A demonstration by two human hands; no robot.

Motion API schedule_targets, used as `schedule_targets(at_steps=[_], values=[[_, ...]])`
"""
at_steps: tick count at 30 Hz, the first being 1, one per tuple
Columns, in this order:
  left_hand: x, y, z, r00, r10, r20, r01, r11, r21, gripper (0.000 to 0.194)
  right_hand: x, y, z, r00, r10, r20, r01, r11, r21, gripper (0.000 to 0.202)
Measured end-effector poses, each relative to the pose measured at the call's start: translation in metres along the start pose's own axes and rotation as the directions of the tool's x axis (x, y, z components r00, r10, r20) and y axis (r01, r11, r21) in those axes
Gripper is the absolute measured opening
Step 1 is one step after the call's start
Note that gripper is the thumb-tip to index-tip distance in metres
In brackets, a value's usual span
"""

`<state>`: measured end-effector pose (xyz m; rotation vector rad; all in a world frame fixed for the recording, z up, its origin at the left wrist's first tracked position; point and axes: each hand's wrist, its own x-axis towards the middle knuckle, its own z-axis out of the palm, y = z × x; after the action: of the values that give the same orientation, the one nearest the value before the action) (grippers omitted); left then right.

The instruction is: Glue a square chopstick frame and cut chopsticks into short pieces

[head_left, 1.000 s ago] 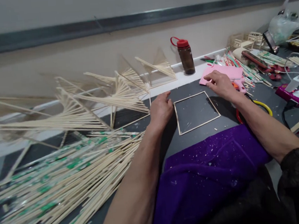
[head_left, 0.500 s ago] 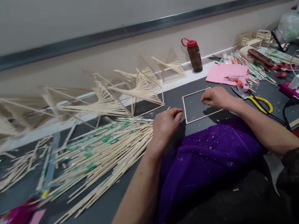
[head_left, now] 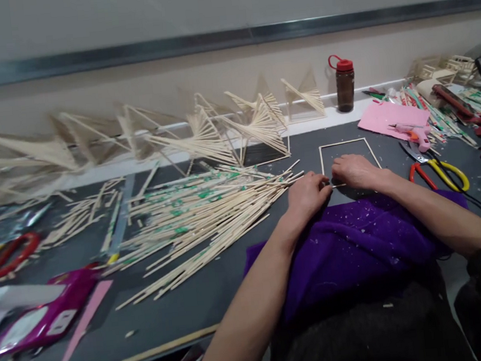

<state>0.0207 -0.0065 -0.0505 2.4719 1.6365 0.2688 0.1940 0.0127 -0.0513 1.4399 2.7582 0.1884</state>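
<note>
A thin rectangular frame of wooden sticks [head_left: 342, 142] lies flat on the dark table in front of me. At its near left corner is my left hand [head_left: 308, 196], thumb and fingers pinched together on the stick. My right hand [head_left: 355, 171] rests over the near side with its fingers curled down onto it, hiding part of that side. A short length of stick shows between the two hands. Beside my left hand spreads a loose pile of wooden sticks [head_left: 210, 217], some in green-printed wrappers. A purple cloth [head_left: 355, 238] lies just below both hands.
Twisted stick models [head_left: 256, 125] stand along the wall, with a brown bottle [head_left: 345, 90] to their right. Further right are a pink glue gun [head_left: 419, 134] on pink foam [head_left: 380, 116] and yellow-and-red-handled scissors [head_left: 450, 173]. A purple packet [head_left: 62, 308] lies at the left.
My hands have come closer together, down to the frame's near side; before, they were apart at its left and right. The frame appears slightly turned, and the view has swung left.
</note>
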Motion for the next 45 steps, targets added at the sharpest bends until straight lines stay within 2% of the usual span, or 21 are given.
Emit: schedule_targets(at_steps=[4,7,8,10,11,13,15,17,18,20,21,23,25,27,29,31,35,38,41,45], values=[[-0.001,0.001,0.003,1.000,0.006,0.000,-0.006,1.000,0.014,0.029,0.000,0.005,0.005,0.992,0.079,-0.094,-0.080,0.997,-0.008,0.019],[-0.001,0.000,0.003,1.000,0.013,-0.001,-0.013,1.000,0.008,0.030,-0.004,0.019,0.000,0.947,0.222,-0.232,-0.191,0.970,0.149,0.019],[-0.001,0.000,0.003,1.000,0.014,0.001,-0.014,1.000,0.005,0.030,-0.008,0.024,-0.004,0.912,0.287,-0.294,-0.220,0.945,0.243,0.017],[-0.001,0.000,0.003,1.000,0.008,0.009,-0.007,1.000,-0.003,0.030,-0.018,0.036,-0.014,0.810,0.412,-0.417,-0.214,0.870,0.444,0.013],[-0.001,0.001,0.003,1.000,0.005,0.012,-0.005,1.000,-0.007,0.030,-0.024,0.041,-0.020,0.754,0.458,-0.470,-0.175,0.830,0.529,0.012],[-0.002,0.001,0.002,1.000,0.007,0.017,-0.006,1.000,-0.012,0.030,-0.038,0.049,-0.033,0.610,0.553,-0.567,-0.084,0.757,0.648,0.009],[-0.003,0.002,0.002,1.000,0.019,0.017,-0.018,1.000,-0.014,0.030,-0.053,0.051,-0.047,0.496,0.633,-0.595,0.015,0.678,0.735,0.006],[-0.003,0.002,0.003,0.999,0.032,0.013,-0.032,0.999,-0.015,0.030,-0.067,0.047,-0.060,0.412,0.695,-0.589,0.110,0.604,0.790,0.002],[-0.002,0.002,0.004,0.999,0.035,0.009,-0.035,0.999,-0.017,0.030,-0.073,0.042,-0.065,0.402,0.695,-0.596,0.122,0.605,0.787,0.002],[-0.002,0.001,0.004,0.999,0.035,-0.001,-0.035,0.999,-0.025,0.029,-0.082,0.028,-0.068,0.475,0.645,-0.598,0.102,0.635,0.766,0.004],[-0.002,0.001,0.004,0.999,0.034,-0.003,-0.034,0.999,-0.029,0.029,-0.085,0.020,-0.066,0.531,0.602,-0.596,0.078,0.666,0.742,0.006],[-0.002,0.001,0.005,1.000,0.028,0.002,-0.028,0.999,-0.038,0.028,-0.087,0.003,-0.055,0.711,0.463,-0.529,0.032,0.731,0.682,0.006],[-0.002,0.001,0.004,1.000,0.027,0.008,-0.026,0.999,-0.043,0.027,-0.086,-0.010,-0.037,0.837,0.296,-0.460,0.034,0.811,0.584,0.008],[-0.002,0.001,0.004,0.999,0.031,0.007,-0.031,0.999,-0.044,0.027,-0.083,-0.018,-0.020,0.889,0.151,-0.433,0.085,0.874,0.479,0.011],[-0.002,0.000,0.004,0.999,0.038,0.003,-0.038,0.998,-0.053,0.028,-0.080,-0.021,-0.007,0.892,0.080,-0.444,0.114,0.912,0.395,0.013],[-0.001,-0.004,0.002,0.999,0.043,0.007,-0.043,0.996,-0.074,0.029,-0.079,-0.018,0.000,0.880,0.091,-0.467,0.088,0.934,0.348,0.014],[0.002,-0.013,-0.004,1.000,0.029,0.009,-0.027,0.993,-0.117,0.031,-0.083,0.002,0.003,0.849,0.252,-0.465,-0.094,0.937,0.336,0.016],[0.004,-0.015,-0.009,0.996,-0.071,0.051,0.077,0.987,-0.139,0.025,-0.094,0.019,0.008,0.806,0.413,-0.424,-0.282,0.898,0.338,0.016],[0.003,-0.010,-0.011,0.991,-0.123,0.046,0.128,0.984,-0.126,0.024,-0.104,0.027,0.011,0.774,0.528,-0.350,-0.424,0.842,0.332,0.018],[0.001,-0.004,-0.010,0.989,-0.141,0.043,0.144,0.985,-0.095,0.024,-0.109,0.027,0.011,0.790,0.566,-0.234,-0.488,0.813,0.318,0.020]])
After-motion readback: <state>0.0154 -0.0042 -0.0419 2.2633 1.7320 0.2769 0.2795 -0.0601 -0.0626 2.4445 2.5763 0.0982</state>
